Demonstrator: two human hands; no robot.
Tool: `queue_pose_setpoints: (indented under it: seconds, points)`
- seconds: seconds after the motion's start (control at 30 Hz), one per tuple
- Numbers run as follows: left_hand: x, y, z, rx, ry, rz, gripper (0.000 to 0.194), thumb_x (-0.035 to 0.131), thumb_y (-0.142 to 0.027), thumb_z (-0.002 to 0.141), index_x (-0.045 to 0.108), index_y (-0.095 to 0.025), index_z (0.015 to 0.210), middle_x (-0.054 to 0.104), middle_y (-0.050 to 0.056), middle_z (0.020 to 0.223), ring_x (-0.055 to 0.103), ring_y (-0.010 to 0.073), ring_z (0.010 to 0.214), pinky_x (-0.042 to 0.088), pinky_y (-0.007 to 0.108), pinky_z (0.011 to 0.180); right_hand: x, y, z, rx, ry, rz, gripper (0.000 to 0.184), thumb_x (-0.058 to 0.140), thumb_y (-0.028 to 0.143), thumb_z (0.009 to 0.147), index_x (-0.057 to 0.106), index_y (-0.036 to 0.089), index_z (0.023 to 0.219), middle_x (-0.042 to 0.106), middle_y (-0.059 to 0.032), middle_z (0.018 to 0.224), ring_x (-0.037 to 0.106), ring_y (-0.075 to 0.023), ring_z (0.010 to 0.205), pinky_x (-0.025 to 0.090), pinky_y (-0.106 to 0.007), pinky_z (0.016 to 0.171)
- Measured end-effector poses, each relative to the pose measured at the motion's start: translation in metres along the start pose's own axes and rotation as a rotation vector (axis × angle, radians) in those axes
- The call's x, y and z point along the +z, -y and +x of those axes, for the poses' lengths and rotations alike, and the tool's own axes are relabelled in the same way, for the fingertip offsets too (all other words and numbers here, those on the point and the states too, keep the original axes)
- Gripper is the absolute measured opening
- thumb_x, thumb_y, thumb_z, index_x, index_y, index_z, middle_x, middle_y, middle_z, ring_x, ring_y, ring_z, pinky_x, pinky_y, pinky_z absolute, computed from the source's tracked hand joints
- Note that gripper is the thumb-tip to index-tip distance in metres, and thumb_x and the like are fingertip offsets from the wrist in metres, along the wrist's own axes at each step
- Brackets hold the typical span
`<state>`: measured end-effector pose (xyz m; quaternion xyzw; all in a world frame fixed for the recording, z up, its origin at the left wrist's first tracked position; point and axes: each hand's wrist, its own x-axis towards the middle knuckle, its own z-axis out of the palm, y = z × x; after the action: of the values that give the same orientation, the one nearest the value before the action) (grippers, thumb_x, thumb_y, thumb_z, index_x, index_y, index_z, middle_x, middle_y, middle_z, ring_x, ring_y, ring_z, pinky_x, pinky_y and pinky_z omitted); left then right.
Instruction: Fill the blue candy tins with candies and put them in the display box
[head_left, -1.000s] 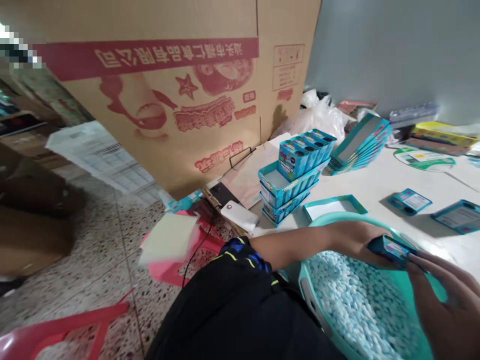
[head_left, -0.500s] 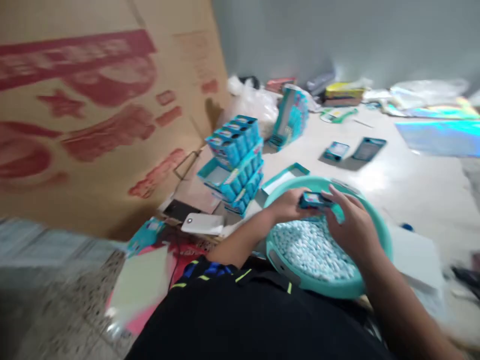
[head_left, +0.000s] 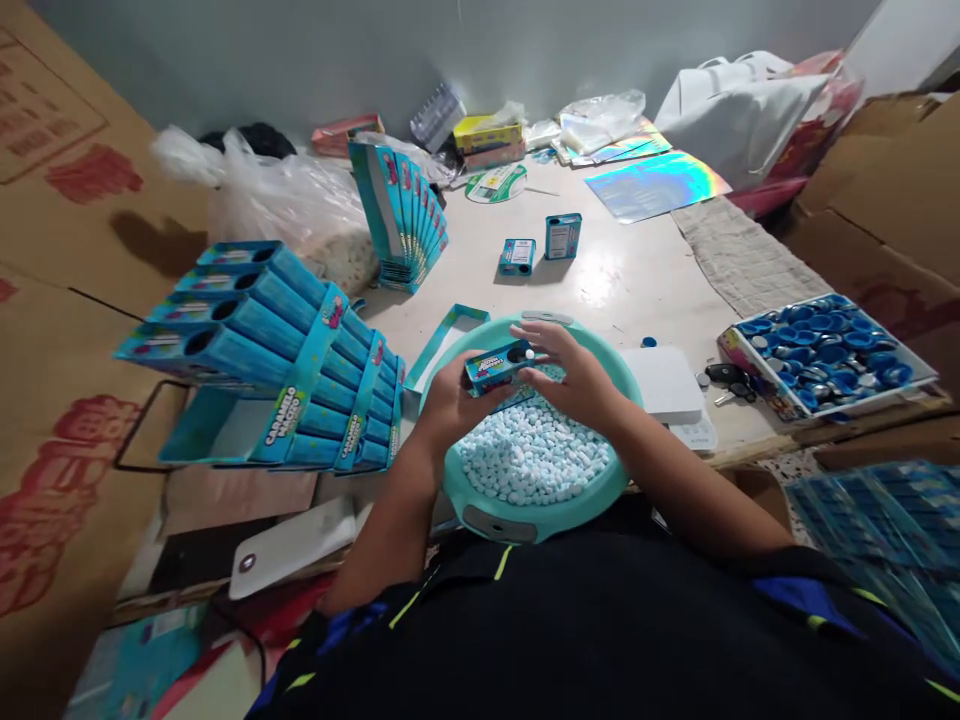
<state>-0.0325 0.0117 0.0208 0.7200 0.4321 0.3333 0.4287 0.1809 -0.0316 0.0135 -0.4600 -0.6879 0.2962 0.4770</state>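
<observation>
My left hand (head_left: 448, 402) grips a small blue candy box (head_left: 497, 366) over a teal basin (head_left: 480, 507) filled with pale blue and white candies (head_left: 529, 460). My right hand (head_left: 574, 377) is at the box's open end, its fingertips pinching a small white candy (head_left: 529, 354) at the hole. Both hands hover above the candy heap.
Stacked display trays of blue boxes (head_left: 292, 370) stand at the left. A fanned pile of flat cartons (head_left: 405, 215) and two loose boxes (head_left: 540, 245) lie further back. A tray of blue caps (head_left: 825, 350), keys (head_left: 726, 376), a white scale (head_left: 671, 385) sit right. Cardboard (head_left: 52, 300) walls the left.
My head has turned right from the big cardboard box to the table. Both hands stayed on the small box over the basin, and the right fingers now pinch a candy at its opening.
</observation>
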Motion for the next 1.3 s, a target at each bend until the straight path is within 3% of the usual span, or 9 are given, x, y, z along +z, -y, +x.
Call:
queue_pose_setpoints:
  seconds: [0.13,0.3,0.47,0.63,0.77,0.83,1.0,1.1,1.3]
  points:
    - [-0.002,0.004,0.000,0.033,0.001,0.034,0.052,0.086,-0.047,0.080,0.069,-0.015,0.117,0.077,0.004,0.101,0.072,0.0218,0.089,0.059,0.033,0.079,-0.003,0.002,0.001,-0.035,0.088,-0.063,0.037,0.061,0.032,0.102,0.069,0.032,0.138,0.067,-0.0055,0.147,0.064,-0.0274,0.137,0.060,-0.047,0.112]
    - [0.000,0.010,0.002,0.016,0.030,0.008,0.057,0.087,-0.054,0.077,0.068,-0.017,0.116,0.078,0.007,0.105,0.074,0.0258,0.094,0.061,0.037,0.082,-0.003,0.005,0.002,-0.003,0.160,-0.128,0.068,0.059,0.032,0.102,0.038,0.036,0.166,0.060,-0.0049,0.157,0.064,-0.0300,0.135,0.062,-0.045,0.105]
    - [-0.002,0.005,0.004,0.103,0.099,-0.019,0.074,0.081,-0.054,0.083,0.054,-0.023,0.144,0.059,0.013,0.154,0.058,0.0340,0.142,0.053,0.045,0.115,-0.020,0.007,-0.007,0.022,-0.205,-0.225,0.076,0.060,0.034,0.100,0.030,0.035,0.169,0.062,-0.0044,0.152,0.067,-0.0291,0.129,0.063,-0.042,0.102]
    - [-0.004,0.005,0.011,0.042,0.343,0.333,0.056,0.070,-0.055,0.089,0.064,-0.023,0.135,0.052,0.014,0.161,0.046,0.0346,0.153,0.036,0.052,0.128,-0.083,-0.026,-0.046,0.062,-0.759,-0.404,0.061,0.057,0.042,0.102,0.043,0.032,0.160,0.060,-0.0105,0.149,0.066,-0.0326,0.129,0.065,-0.049,0.098]
    - [0.001,0.016,0.021,-0.194,0.734,0.675,0.074,0.076,-0.054,0.077,0.063,-0.019,0.141,0.037,0.021,0.171,0.034,0.0470,0.158,0.032,0.061,0.127,-0.118,-0.060,-0.086,0.174,-0.835,-0.469,0.050,0.070,0.042,0.091,0.063,0.026,0.139,0.072,-0.0112,0.129,0.073,-0.0293,0.111,0.067,-0.047,0.094]
    - [0.006,0.020,0.025,-0.227,0.816,0.782,0.079,0.076,-0.055,0.073,0.063,-0.018,0.142,0.033,0.023,0.172,0.032,0.0504,0.158,0.033,0.062,0.126,-0.122,-0.072,-0.099,0.259,-0.768,-0.434,0.048,0.072,0.040,0.089,0.066,0.023,0.134,0.075,-0.0116,0.125,0.075,-0.0277,0.103,0.068,-0.047,0.092]
    - [0.013,0.016,0.026,-0.218,0.816,0.841,0.081,0.073,-0.059,0.071,0.063,-0.020,0.141,0.046,0.022,0.158,0.046,0.0498,0.148,0.044,0.058,0.117,-0.117,-0.082,-0.120,0.299,-0.664,-0.388,0.062,0.069,0.039,0.090,0.053,0.027,0.149,0.067,-0.0135,0.145,0.070,-0.0293,0.123,0.062,-0.052,0.103]
    - [0.014,0.011,0.024,-0.236,0.787,0.813,0.073,0.075,-0.059,0.067,0.068,-0.021,0.129,0.058,0.018,0.139,0.059,0.0436,0.132,0.050,0.052,0.110,-0.113,-0.087,-0.139,0.272,-0.863,-0.407,0.062,0.063,0.041,0.095,0.045,0.029,0.153,0.063,-0.0143,0.149,0.066,-0.0282,0.132,0.058,-0.052,0.109]
    - [0.014,0.007,0.023,-0.245,0.716,0.738,0.048,0.074,-0.051,0.068,0.076,-0.023,0.106,0.070,0.010,0.107,0.071,0.0330,0.091,0.058,0.042,0.085,-0.100,-0.119,-0.172,0.391,-1.204,-0.381,0.047,0.058,0.038,0.092,0.055,0.022,0.136,0.071,-0.0149,0.126,0.074,-0.0264,0.112,0.062,-0.049,0.097]
